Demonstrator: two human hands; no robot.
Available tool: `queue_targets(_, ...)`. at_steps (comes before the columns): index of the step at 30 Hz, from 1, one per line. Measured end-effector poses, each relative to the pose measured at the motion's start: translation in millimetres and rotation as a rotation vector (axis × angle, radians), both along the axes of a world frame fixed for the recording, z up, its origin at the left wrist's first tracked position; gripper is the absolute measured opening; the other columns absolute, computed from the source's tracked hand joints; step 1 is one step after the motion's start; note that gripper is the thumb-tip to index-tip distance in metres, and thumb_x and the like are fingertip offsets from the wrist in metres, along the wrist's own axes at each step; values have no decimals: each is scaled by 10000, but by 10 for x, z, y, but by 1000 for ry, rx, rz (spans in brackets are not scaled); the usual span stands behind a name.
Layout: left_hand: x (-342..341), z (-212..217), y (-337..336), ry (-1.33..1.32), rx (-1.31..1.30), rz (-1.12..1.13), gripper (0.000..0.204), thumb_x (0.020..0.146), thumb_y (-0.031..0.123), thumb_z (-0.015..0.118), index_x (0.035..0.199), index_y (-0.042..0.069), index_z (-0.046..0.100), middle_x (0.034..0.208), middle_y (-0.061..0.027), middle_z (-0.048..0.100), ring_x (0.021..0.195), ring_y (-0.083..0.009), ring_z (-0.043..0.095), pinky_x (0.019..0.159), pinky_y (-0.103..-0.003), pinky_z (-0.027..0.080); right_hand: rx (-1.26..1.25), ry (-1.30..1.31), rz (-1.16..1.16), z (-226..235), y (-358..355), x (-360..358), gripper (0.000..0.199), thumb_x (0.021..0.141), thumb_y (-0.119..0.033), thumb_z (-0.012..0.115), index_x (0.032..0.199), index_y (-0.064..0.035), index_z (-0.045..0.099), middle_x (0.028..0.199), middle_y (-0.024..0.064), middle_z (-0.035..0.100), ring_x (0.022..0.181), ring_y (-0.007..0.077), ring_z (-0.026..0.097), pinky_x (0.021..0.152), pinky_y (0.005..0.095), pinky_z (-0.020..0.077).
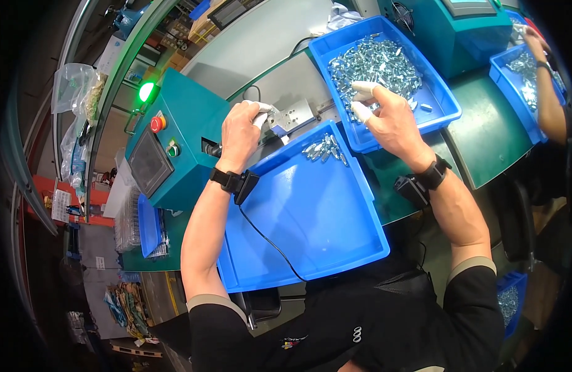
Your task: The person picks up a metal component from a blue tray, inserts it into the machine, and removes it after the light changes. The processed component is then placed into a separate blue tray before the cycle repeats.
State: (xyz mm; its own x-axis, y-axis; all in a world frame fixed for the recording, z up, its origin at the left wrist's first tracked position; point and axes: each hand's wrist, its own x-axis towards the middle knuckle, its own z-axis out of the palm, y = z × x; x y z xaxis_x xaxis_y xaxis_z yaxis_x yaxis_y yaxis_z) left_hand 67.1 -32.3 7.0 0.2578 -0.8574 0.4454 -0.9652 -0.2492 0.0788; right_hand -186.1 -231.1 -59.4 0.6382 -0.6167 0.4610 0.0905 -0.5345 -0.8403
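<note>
The left hand (239,133) is curling at a metal fixture (293,118) — whether it's gripping anything, I can't tell. Between and below the hands, one blue tray (311,226) is holding a small cluster of metal parts (324,149); small printing is showing on the dark shirt (385,316) below. The right hand (394,121) is hovering — half open, nothing visibly held — over one blue bin (446,102) of uncountably many similar parts (376,62).

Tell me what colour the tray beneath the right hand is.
The tray is blue, best seen in the head view.

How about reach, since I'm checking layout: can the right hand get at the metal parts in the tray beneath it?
Likely yes: the right hand is over the blue tray, with nothing visible blocking the metal parts.
</note>
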Motion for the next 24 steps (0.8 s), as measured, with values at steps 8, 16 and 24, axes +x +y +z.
queue_targets(8, 14, -5, -21, -47, 32, -10, 159, 850, 16, 694, 979, 78, 764, 882, -109, 646, 907, -336, 632, 786, -456, 516, 27, 19, -16, 13, -18, -15, 394, 967, -128, 747, 1339, -13, 687, 1100, 123, 783, 880, 158, 736, 720, 293, 575)
queue_targets(16, -25, -12, 125, -184, -25, -105, 169, 836, 20, 706, 994, 49, 759, 911, -120, 650, 942, -334, 629, 818, -444, 516, -53, 2, -41, 27, 20, 34, 378, 970, -134, 743, 1324, -9, 696, 1100, 138, 786, 858, 152, 732, 702, 297, 569)
queue_targets(24, -513, -89, 835, 70, 15, -115, 257, 868, 78, 757, 1122, 39, 757, 1047, -148, 710, 1040, -356, 655, 914, -445, 543, 21, 74, 182, 11, 59, 188, 462, 990, -138, 709, 1431, -27, 623, 1212, 156, 769, 1050, 221, 734, 908, 354, 581)
